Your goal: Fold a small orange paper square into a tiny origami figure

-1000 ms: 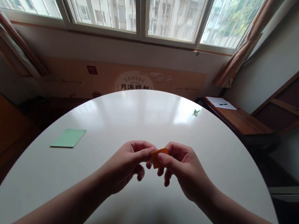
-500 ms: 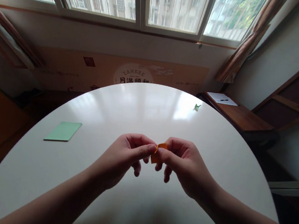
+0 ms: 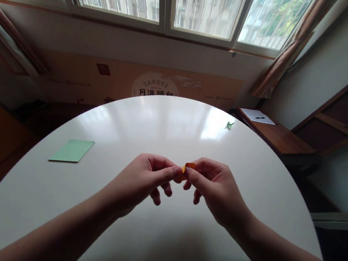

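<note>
Over the middle of a round white table (image 3: 162, 121) both hands meet on a small piece of orange paper (image 3: 188, 166). My left hand (image 3: 144, 181) pinches its left side between thumb and forefinger, fingers curled. My right hand (image 3: 214, 187) pinches the right side the same way. Only a small folded strip of the paper shows between the fingertips; the rest is hidden by them.
A pale green sheet (image 3: 71, 150) lies flat at the table's left. A tiny green folded figure (image 3: 229, 125) sits near the far right edge. Beyond it stands a wooden side table with a paper and pen (image 3: 259, 116). Windows and a printed cardboard panel line the far wall.
The orange paper has gone from a visible flat square to a narrow folded strip squeezed between the fingertips. Both hands have drawn closer together and sit slightly higher in view.
</note>
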A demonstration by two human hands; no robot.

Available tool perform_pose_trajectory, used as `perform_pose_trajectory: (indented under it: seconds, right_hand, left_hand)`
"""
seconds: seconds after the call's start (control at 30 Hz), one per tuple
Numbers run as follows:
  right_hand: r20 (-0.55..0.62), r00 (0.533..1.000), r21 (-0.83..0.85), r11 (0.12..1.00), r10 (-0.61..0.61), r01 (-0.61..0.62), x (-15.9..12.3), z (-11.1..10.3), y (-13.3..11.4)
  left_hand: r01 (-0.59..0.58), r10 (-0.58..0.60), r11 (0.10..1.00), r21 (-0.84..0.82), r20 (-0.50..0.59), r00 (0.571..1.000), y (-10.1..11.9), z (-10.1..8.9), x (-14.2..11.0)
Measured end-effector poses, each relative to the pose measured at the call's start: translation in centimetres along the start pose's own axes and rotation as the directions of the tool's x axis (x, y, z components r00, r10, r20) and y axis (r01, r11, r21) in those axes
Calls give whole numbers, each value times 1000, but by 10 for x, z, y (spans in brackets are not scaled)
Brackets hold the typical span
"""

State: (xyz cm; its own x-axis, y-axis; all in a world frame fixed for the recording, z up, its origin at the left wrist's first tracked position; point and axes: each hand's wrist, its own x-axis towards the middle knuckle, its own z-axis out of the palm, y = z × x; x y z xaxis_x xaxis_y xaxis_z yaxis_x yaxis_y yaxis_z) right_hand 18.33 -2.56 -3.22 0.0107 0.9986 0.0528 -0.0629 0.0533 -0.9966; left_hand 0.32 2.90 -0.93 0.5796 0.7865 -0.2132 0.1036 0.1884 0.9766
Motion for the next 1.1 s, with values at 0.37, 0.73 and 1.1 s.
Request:
perform_pose_trajectory:
  seconds: [0.37,0.73,1.1]
  right_hand:
    - [69,993,149,984,91,-100,6,-5,-4]
    - [148,989,-178,984,24,3,13,-11,-1]
    - [0,1000,23,1000,-20,20,14,-10,4]
  left_hand:
    - [-46,53,980,193,-34,998,6,0,-2]
    - [-150,208,822,549,-44,977,10,-1,-6]
    - [-173,196,967,189,-106,975,1,-5,0]
